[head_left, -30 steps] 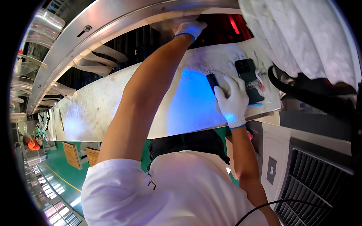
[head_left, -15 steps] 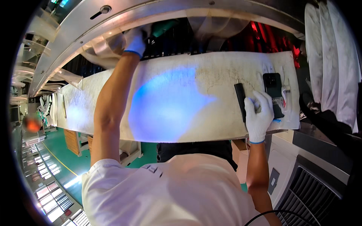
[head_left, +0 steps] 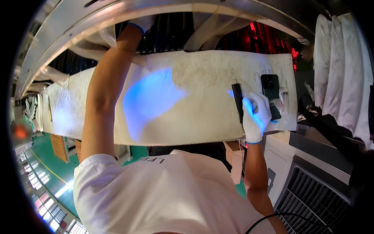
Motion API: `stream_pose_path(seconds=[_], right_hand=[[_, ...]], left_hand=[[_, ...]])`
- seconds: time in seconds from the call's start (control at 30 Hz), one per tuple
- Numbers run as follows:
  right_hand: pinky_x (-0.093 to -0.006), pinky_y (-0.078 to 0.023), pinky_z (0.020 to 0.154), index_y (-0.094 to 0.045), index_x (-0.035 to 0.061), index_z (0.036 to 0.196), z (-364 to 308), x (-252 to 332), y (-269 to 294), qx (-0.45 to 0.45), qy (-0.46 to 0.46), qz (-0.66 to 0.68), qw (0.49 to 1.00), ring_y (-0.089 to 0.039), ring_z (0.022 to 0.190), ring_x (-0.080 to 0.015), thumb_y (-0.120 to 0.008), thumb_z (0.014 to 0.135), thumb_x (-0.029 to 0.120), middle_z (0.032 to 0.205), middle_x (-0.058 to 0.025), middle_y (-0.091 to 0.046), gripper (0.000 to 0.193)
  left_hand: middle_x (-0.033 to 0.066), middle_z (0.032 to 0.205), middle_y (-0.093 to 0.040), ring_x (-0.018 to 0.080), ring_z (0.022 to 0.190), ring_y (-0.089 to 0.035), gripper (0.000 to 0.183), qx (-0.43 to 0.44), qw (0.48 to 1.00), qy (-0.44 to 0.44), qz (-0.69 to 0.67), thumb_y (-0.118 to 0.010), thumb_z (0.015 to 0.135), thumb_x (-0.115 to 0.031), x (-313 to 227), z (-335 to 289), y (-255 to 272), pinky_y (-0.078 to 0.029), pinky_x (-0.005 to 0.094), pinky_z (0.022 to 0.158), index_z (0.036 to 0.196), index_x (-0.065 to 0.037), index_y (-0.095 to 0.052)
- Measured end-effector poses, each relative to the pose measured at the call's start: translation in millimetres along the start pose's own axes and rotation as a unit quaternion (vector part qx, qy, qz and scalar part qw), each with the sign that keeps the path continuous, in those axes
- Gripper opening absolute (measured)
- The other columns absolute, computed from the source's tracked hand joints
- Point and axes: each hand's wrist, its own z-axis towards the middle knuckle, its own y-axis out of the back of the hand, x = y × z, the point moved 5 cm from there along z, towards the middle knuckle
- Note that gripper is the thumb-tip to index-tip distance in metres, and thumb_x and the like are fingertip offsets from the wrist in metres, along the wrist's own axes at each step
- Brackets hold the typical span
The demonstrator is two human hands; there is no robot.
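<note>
My right hand (head_left: 257, 116), in a white glove with a blue cuff edge, rests on the pale sheet covering the bench (head_left: 202, 117). Its fingers curve loosely, with a gap between thumb and index finger. Just left of the thumb lies a black rod-like tool (head_left: 237, 102) with a thin metal tip; whether they touch, I cannot tell. My left arm stretches over the sheet, under the metal frame. Of my left hand (head_left: 145, 23) only part of the glove near its blue cuff shows, by dark rollers; its fingers are hidden behind the frame and clear plastic strips.
A dark phone (head_left: 270, 91) and a small clear tube (head_left: 285, 99) lie right of my right hand. Clear plastic strips (head_left: 206, 31) hang from the metal frame (head_left: 117, 21) along the far side. White cloths (head_left: 337, 78) hang at the right. Blue light falls on the sheet.
My left hand has reached farther in under the frame, and its fingers have gone out of sight. The whole view has shifted a little; my right hand stays beside the black tool.
</note>
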Motion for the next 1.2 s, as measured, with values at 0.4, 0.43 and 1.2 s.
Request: stream_pose_path(seconds=[0.4,0.43,1.2], right_hand=[[-0.0482,-0.055,0.103,-0.079,0.0043,0.129,110,14,-11,0.001,0.080,-0.039,0.996,-0.072,0.112,-0.0371,-0.083,0.097,0.043,0.119,-0.0181,-0.078,0.051],[-0.0490,-0.055,0.104,-0.078,0.0028,0.132,147,5,-17,0.011,0.073,-0.065,0.995,-0.072,0.114,-0.0405,-0.084,0.094,0.052,0.127,-0.0218,-0.078,0.063],[-0.0507,-0.057,0.099,-0.075,0.0083,0.137,71,76,-191,0.135,0.122,-0.091,0.979,-0.074,0.116,-0.0359,-0.072,0.098,0.066,0.129,-0.0181,-0.078,0.069]], left_hand=[[0.0085,0.108,-0.076,0.0201,0.088,-0.072,0.031,0.031,0.964,0.010,0.265,-0.078,0.101,-0.026,-31,-233,82,-0.059,0.0338,0.072,0.127,-0.008,-0.077],[0.0115,0.114,-0.078,0.0233,0.093,-0.075,0.036,0.065,0.959,0.015,0.275,-0.080,0.098,-0.028,-25,-259,91,-0.062,0.0374,0.077,0.129,-0.009,-0.077],[0.0091,0.084,-0.062,0.0322,0.070,-0.066,0.026,0.034,0.787,-0.313,0.531,-0.079,0.098,-0.023,-31,-379,71,-0.053,0.0463,0.059,0.115,-0.007,-0.069]])
